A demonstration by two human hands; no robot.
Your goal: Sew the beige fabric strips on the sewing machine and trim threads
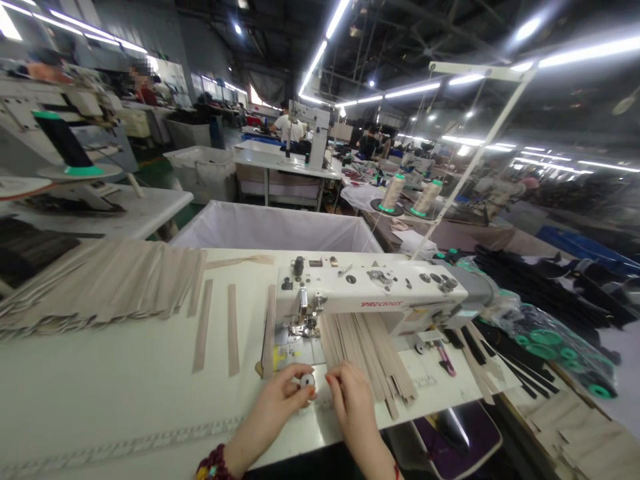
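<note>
My left hand (283, 398) pinches a small round metal bobbin (307, 381) between thumb and fingers, just above the front of the sewing table. Close beside it, my right hand (351, 395) is closed with thumb and forefinger together; whatever lies between them is too small to make out. Both hands are in front of the white sewing machine (370, 293), below its needle and presser foot (303, 329). Beige fabric strips (357, 340) lie under the machine's arm, to the right of the needle. One more strip (269, 333) lies left of the needle plate.
A large stack of beige strips (110, 283) covers the table's far left, with two single strips (233, 330) nearer. A measuring tape (150, 441) runs along the front edge. Small snips (445, 360) lie at right. Behind stands a cloth-lined bin (280, 230); thread cones (393, 193) stand beyond.
</note>
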